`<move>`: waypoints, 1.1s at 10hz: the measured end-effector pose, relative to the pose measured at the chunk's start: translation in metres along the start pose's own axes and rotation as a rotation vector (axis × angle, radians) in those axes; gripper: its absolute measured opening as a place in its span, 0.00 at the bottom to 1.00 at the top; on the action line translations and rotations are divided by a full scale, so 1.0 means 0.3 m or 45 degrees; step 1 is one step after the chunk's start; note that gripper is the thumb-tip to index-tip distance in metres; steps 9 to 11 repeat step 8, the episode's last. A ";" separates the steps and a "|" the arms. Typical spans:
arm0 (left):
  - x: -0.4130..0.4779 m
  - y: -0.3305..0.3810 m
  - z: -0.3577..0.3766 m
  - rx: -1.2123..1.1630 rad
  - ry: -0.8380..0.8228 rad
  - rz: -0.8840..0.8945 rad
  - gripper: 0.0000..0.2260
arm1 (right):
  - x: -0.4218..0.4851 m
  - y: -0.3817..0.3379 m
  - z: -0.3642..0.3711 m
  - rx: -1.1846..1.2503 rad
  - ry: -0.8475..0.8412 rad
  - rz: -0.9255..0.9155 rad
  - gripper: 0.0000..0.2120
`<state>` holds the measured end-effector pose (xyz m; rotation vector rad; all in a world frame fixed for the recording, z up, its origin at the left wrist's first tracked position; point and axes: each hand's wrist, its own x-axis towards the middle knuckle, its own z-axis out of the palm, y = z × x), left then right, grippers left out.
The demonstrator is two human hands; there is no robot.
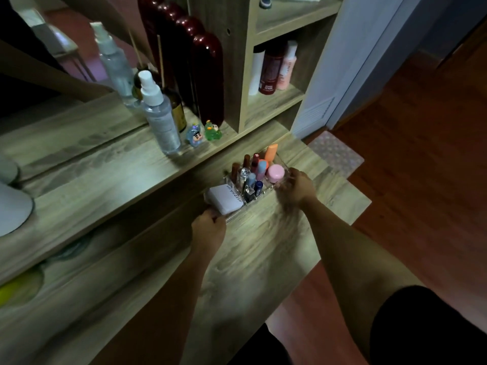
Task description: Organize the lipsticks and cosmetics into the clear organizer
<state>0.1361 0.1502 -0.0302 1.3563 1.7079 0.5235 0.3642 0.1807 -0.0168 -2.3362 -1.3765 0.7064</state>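
The clear organizer (259, 202) sits on the wooden vanity top, filled with several lipsticks (254, 163) standing upright, an orange tube (271, 152), a pink round jar (275, 173) and a white flat box (226, 200) at its left end. My left hand (209, 227) grips the organizer's near-left corner under the white box. My right hand (296, 189) holds its right end beside the pink jar. The organizer's far wall is hidden behind the cosmetics.
A raised shelf behind holds a spray bottle (159, 114), an amber bottle (178, 109) and two small figurines (204, 134). Dark red bottles (208, 77) stand against a shelf unit with more bottles (274, 67). A mirror lies at the left. The desk edge and floor are to the right.
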 end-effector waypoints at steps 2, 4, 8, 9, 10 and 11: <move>0.027 0.046 0.036 0.018 -0.004 0.020 0.09 | 0.065 0.011 -0.034 0.010 -0.020 -0.005 0.24; 0.036 0.070 0.052 0.041 0.040 0.014 0.08 | 0.104 0.008 -0.042 0.013 -0.041 -0.056 0.24; -0.011 0.096 0.017 0.239 -0.030 0.112 0.10 | -0.012 -0.024 -0.003 0.148 -0.005 0.110 0.32; -0.011 0.096 0.017 0.239 -0.030 0.112 0.10 | -0.012 -0.024 -0.003 0.148 -0.005 0.110 0.32; -0.011 0.096 0.017 0.239 -0.030 0.112 0.10 | -0.012 -0.024 -0.003 0.148 -0.005 0.110 0.32; -0.011 0.096 0.017 0.239 -0.030 0.112 0.10 | -0.012 -0.024 -0.003 0.148 -0.005 0.110 0.32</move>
